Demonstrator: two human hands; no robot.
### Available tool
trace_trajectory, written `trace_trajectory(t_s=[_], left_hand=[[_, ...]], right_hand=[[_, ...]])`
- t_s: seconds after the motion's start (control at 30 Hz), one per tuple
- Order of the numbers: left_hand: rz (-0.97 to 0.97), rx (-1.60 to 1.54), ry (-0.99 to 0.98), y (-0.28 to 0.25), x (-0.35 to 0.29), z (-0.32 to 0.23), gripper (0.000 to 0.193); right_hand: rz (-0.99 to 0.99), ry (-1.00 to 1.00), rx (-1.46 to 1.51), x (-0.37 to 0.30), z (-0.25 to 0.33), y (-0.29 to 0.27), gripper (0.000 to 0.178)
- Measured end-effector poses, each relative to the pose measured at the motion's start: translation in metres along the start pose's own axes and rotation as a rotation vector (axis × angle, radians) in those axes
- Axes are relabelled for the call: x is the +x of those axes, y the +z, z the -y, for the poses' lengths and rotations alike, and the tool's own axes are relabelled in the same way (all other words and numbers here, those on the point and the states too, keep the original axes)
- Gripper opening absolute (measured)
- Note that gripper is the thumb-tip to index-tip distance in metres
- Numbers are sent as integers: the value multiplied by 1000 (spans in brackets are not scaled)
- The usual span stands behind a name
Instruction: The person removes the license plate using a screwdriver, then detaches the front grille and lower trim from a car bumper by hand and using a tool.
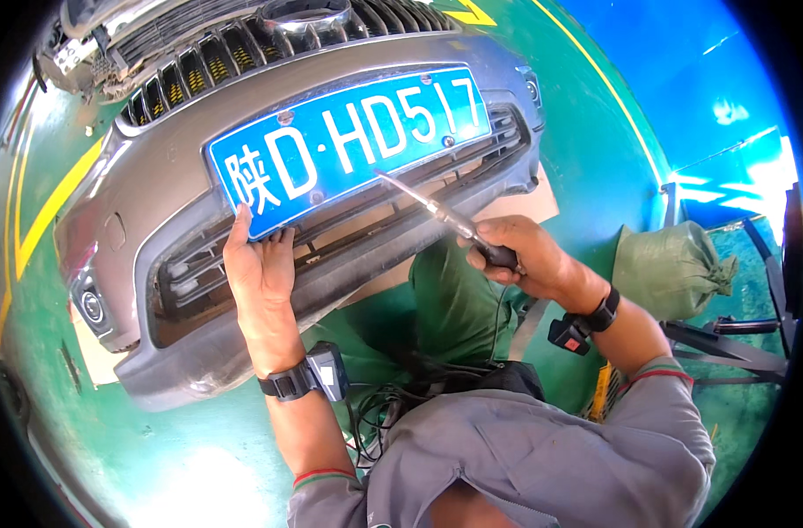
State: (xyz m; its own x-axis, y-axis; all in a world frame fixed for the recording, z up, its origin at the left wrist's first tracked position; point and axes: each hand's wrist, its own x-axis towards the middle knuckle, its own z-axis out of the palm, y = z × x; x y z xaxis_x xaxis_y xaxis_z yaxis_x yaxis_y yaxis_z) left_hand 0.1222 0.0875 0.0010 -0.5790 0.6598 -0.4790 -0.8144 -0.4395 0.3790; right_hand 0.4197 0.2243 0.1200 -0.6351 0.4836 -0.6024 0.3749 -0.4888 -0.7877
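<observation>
Nearest, at six o'clock, the person's grey shirt (542, 449) fills the lower edge, its sleeves banded in red and green. The left forearm runs up toward eleven o'clock, a dark wrist device (328, 371) strapped on it; the right forearm comes in from four o'clock with its elbow bent and points toward ten, with another strapped device (569, 334).

The left hand (262, 268) is turned palm up, its thumb on the face of the licence plate at the lower-left corner and the other fingertips curled against the lower edge, so that it grips that corner; how far the fingers go behind cannot be told. The right hand (520, 251) is closed around the dark handle of a screwdriver (439, 211). The tool's long axis runs from four o'clock to ten, the tip toward ten, over the plate's lower edge near its middle; whether it touches cannot be told.

The licence plate (353, 145), blue with white characters, lies at the front of a grey-brown bumper (177, 163), just above its lower slatted opening. Its face is turned up, its long axis from eight o'clock to two.

At three o'clock from the right hand sits a tied green sack (670, 268). Farther off, toward eleven, a dark grille (217, 66) crosses the bumper's top, above the green floor (45, 189) with yellow lines.
</observation>
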Motion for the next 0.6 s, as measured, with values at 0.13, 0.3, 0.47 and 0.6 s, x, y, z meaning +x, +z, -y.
trace_trajectory(t_s=[0.13, 0.3, 0.47, 0.6], left_hand=[[-32, 98, 12, 15, -35, 12, 60], [14, 17, -206, 40, -73, 27, 71], [48, -239, -273, 28, -28, 42, 64], [-95, -120, -232, 51, -17, 59, 40]], right_hand=[[-31, -103, 169, 7, -30, -18, 30], [-68, -164, 253, 22, -50, -21, 26], [7, -237, 255, 31, -48, -16, 21], [-12, -251, 295, 31, -52, -22, 20]])
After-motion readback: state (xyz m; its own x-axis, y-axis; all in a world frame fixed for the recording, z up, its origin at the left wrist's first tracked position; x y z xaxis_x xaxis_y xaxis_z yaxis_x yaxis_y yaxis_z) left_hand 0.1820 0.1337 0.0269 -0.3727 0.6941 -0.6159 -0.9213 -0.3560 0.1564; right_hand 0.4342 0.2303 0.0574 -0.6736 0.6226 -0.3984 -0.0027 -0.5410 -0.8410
